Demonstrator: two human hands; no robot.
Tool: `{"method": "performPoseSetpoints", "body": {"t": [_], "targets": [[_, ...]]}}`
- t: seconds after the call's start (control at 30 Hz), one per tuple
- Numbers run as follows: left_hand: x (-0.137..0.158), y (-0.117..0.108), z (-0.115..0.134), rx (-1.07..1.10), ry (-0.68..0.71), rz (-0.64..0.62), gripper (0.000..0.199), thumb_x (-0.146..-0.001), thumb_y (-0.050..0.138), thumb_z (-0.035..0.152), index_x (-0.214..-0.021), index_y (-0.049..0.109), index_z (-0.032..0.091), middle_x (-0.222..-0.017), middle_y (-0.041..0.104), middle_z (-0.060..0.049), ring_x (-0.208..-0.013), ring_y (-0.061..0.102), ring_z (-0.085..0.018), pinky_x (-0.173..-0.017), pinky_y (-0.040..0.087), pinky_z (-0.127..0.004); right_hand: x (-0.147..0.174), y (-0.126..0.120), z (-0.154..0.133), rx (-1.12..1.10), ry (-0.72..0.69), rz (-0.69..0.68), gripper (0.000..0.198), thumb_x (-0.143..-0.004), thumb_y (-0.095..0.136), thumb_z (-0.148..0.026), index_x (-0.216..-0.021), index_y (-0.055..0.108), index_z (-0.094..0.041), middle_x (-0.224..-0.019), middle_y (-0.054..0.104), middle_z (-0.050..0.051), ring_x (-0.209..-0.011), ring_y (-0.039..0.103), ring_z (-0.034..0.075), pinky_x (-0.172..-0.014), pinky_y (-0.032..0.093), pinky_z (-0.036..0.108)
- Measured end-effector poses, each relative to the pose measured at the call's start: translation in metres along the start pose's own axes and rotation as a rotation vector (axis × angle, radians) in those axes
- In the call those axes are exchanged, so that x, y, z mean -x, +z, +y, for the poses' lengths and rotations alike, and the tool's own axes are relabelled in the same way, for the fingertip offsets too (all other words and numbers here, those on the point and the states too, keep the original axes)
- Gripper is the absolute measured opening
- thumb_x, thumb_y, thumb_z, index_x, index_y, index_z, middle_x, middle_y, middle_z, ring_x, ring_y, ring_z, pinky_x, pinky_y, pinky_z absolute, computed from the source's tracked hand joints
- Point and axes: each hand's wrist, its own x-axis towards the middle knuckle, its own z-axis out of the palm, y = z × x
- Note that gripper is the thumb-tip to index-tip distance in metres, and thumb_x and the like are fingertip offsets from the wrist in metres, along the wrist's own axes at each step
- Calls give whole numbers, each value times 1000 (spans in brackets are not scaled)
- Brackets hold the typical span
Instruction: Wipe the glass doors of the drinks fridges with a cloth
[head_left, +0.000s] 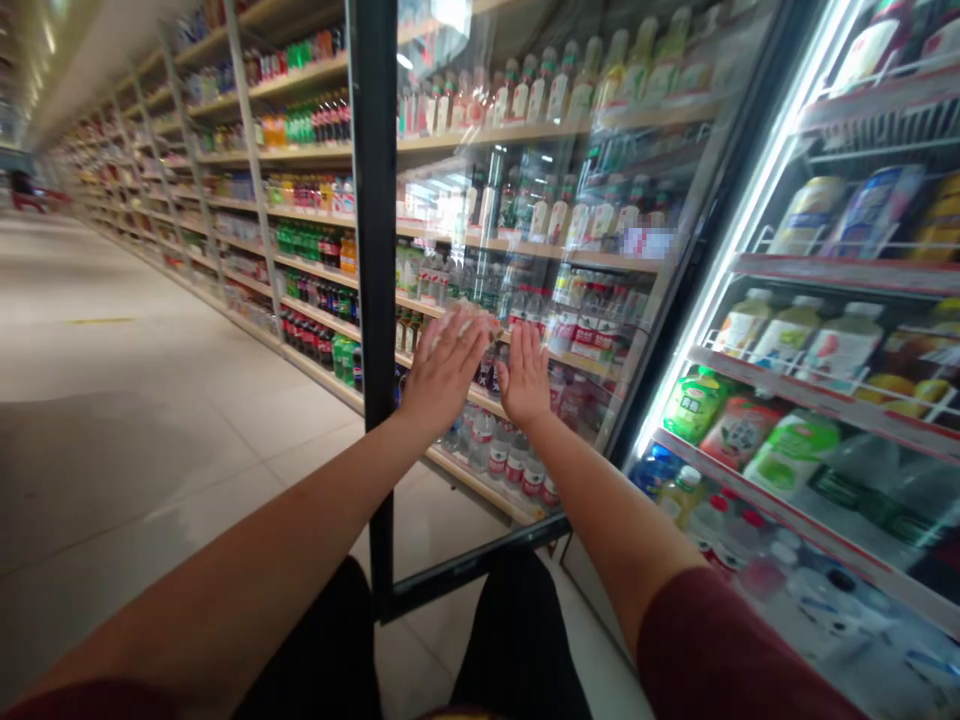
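Observation:
A glass cooler door (379,300) with a black frame stands swung open in front of me. My left hand (444,370) lies flat at its pane, fingers stretched out. Pale and orange patches show at its fingertips; whether they are a reflection or a thin cloth, I cannot tell. Close by on the right, my right hand (526,375) is also flat at the glass, fingers pointing up and thumb apart. Neither hand is wrapped round anything. Bottles on shelves show through the pane behind both hands.
On the right is the lit cooler (832,385), its racks holding bottles, cans and pouches. Long store shelves (311,210) of drinks run back to the left beside a tiled floor (150,430). My knees (517,620) are near the door's bottom edge.

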Motion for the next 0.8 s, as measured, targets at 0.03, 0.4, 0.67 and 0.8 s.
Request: {"method": "performPoseSetpoints", "body": {"t": [0.03,0.4,0.67,0.8], "targets": [[6,2,2,14,34,-11,69,-107,35,8,-174,29,22,-174,40,-10,-169,16,-25,-141,12,-56,1,-2,0,-39,-9,18,66,-114,26,-39,-174,26,-14,-182,27,16,-174,10,25,-139,21,60],[0,21,-5,133,14,137,77,-112,31,15,-176,-11,24,-182,14,-17,-170,4,-26,-137,28,-52,17,-22,-65,-436,-201,72,66,-116,18,-37,-178,6,-16,-180,33,13,-171,21,19,-140,32,46],[13,-14,-4,206,31,118,81,-104,35,12,-177,0,18,-180,23,-15,-170,17,-26,-139,24,-51,-13,-18,-74,-228,-84,42,67,-117,14,-46,-176,20,-14,-184,22,13,-174,8,24,-141,23,52],[5,-14,0,97,-167,195,73,-108,35,14,-177,12,21,-179,29,-11,-170,9,-27,-141,13,-56,7,-13,-55,-81,-170,-43,66,-116,28,-49,-172,35,-15,-183,26,12,-173,16,25,-140,25,49]]}}
